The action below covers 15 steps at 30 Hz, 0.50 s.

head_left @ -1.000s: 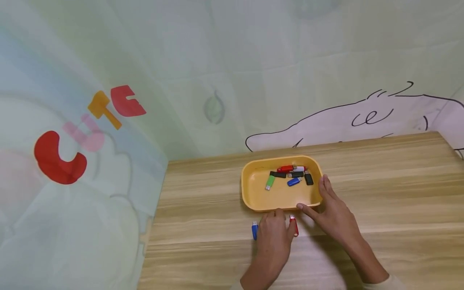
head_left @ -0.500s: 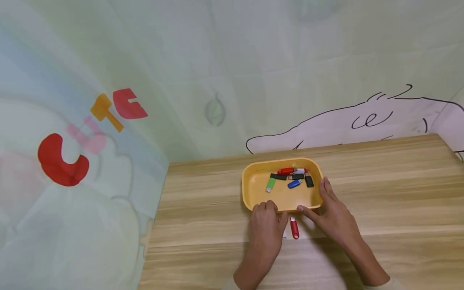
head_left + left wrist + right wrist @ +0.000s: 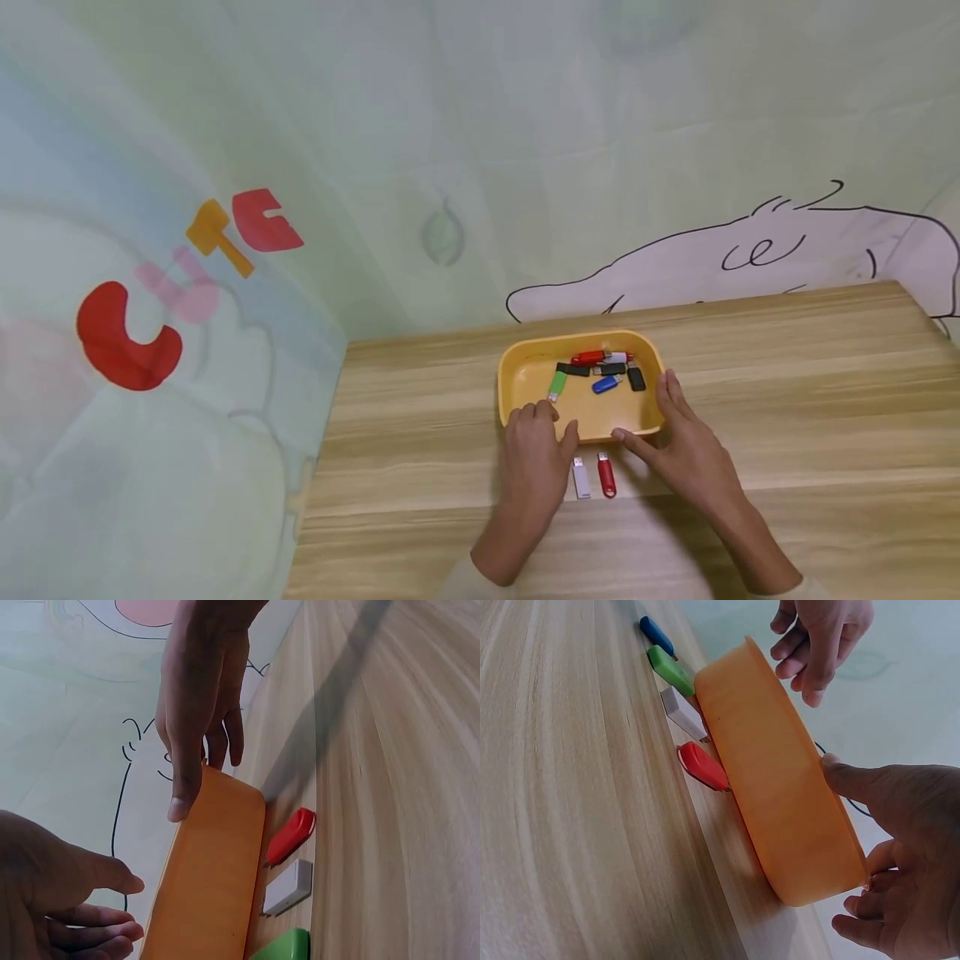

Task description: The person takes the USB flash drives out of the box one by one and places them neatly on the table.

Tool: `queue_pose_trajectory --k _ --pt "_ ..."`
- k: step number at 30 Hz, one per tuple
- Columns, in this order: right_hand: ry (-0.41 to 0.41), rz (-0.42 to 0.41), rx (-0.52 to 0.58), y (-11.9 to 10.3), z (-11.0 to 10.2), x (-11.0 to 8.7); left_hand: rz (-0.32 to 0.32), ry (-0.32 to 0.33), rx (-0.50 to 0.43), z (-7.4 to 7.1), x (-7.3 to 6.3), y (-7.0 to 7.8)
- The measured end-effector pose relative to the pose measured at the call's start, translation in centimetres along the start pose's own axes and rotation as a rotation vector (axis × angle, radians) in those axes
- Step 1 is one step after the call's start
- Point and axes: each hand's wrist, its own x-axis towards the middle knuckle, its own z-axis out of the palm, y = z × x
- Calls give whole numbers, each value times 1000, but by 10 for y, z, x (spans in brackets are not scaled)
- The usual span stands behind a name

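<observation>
Apparently you're lining up USB sticks (image 3: 684,715) on the bench (image 3: 420,417) just beside the yellow tray (image 3: 592,417); your right hand (image 3: 699,460), fingers spread, steadies its corner; your left hand (image 3: 532,458), fingers loosely curled, seemingly empty, would next need to pinch one.

yellow tray (image 3: 592,417) flat on worktop (image 3: 420,417), USB sticks (image 3: 606,384) scattered inside, red stick (image 3: 703,766), white stick (image 3: 682,714), green stick (image 3: 670,671), blue stick (image 3: 658,636) lined up just outside

The head camera looks forward and down over the desk (image 3: 787,400); both wrist cameras, close and turned sideways, share the near tray wall (image 3: 787,772).
</observation>
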Motion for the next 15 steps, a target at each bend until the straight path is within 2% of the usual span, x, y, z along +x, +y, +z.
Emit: queue_pose_trajectory --k 15 --pt "9 -17 1 2 0 0 6 22 90 1 18 -12"
